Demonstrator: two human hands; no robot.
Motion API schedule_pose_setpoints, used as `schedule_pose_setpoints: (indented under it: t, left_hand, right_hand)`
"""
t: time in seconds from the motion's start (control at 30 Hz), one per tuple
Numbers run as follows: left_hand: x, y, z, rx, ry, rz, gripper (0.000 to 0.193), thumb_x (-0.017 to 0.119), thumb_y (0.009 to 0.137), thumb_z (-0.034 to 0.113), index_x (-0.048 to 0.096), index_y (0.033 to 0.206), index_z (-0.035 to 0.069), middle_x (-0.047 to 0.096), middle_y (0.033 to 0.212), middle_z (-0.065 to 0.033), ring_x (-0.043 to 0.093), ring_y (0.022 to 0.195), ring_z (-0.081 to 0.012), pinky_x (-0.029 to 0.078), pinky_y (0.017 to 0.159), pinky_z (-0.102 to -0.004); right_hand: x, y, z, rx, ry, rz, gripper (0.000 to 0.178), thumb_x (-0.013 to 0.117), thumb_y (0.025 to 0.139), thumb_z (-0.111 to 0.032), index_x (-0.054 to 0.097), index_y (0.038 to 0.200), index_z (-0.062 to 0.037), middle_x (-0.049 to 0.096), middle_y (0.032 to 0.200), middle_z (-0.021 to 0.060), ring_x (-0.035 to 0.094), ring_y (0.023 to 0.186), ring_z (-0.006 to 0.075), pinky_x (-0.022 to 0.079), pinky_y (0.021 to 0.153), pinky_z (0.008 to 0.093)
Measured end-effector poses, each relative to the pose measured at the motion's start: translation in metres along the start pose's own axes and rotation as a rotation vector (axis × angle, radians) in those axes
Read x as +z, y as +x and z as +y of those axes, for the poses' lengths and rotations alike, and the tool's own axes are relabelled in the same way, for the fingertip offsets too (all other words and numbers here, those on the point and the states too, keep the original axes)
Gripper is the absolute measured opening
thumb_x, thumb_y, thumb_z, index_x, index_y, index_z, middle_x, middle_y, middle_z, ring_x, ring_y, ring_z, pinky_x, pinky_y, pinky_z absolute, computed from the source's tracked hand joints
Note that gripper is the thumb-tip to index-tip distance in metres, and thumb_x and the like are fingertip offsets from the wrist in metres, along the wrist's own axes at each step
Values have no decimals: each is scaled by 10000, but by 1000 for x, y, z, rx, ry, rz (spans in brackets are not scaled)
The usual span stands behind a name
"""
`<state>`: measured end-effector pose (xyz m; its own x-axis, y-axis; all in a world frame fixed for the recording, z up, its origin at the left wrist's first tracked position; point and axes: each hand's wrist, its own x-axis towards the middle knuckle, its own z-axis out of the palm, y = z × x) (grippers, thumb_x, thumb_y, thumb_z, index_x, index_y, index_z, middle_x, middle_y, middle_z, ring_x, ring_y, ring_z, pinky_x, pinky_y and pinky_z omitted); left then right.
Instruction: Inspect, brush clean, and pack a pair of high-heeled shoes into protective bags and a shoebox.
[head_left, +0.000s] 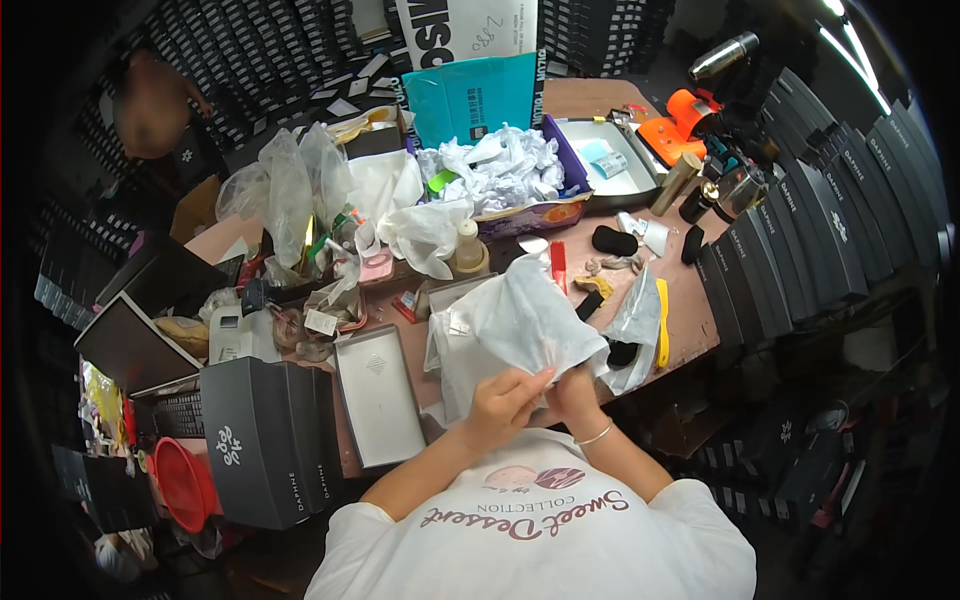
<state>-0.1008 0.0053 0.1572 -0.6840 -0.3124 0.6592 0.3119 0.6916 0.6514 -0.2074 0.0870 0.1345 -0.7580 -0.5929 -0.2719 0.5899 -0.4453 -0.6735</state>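
A thin, see-through white wrapping (530,315) is bunched up in front of me, and whatever lies inside it is hidden. The fingertips of my left hand (507,400) pinch its near edge. Close beside, my right hand (576,392) is closed at the same edge, its fingers partly covered by the material. Under and left of the wrapping lies a box lined with white paper (450,370), with a small white tag (458,322) on the paper. An empty shallow grey box part (376,395) rests left of my left hand.
Stacked dark shoe boxes (790,240) line the right side; others (265,440) stand at left near a red basket (185,485). Crumpled paper fills a purple box (545,205) at the back. A yellow-handled tool (662,325), red brush (558,265) and orange tape dispenser (680,125) lie to the right.
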Motion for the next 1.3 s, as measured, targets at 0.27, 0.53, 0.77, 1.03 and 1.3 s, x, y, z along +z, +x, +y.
schedule_pose_setpoints:
  t: [0.27,0.53,0.77,1.03,1.3]
  left_hand:
    - [-35,25,-33,-651,-312,356,195,598,974,202,696,1031,43,569,753,42,466,562,-22,403,470,-188]
    - [-29,13,-25,-829,-469,453,244,608,972,248,687,1061,35,539,720,47,457,536,-4,404,447,-172]
    - [-73,-1,-25,-748,-319,505,219,630,961,221,697,1038,27,541,720,55,447,553,-13,358,465,-182]
    - [-130,-35,-10,-677,-393,786,257,552,1002,244,670,1073,26,579,757,28,476,572,-33,373,488,-184]
    - [-117,-123,-18,-1193,-1614,451,1033,300,809,852,404,1408,16,504,1356,-227,559,1175,-417,463,968,-555]
  right_hand:
    - [22,7,-70,-646,-1458,-518,423,725,825,-127,563,1168,59,650,1049,205,674,807,323,542,704,368]
    - [-12,-2,-66,-501,-1530,-497,367,713,849,-171,620,1149,19,642,979,195,639,832,331,516,741,379]
    - [34,22,-46,-364,-1113,-545,141,654,878,-55,657,1000,15,607,708,82,537,591,119,435,546,268]
    - [119,25,-54,-211,-840,-738,114,685,894,-77,595,905,-9,542,738,-27,502,633,40,406,523,204]
    - [137,10,-44,-163,-1009,-1602,129,679,817,-31,619,930,-11,593,848,100,570,779,279,464,700,352]
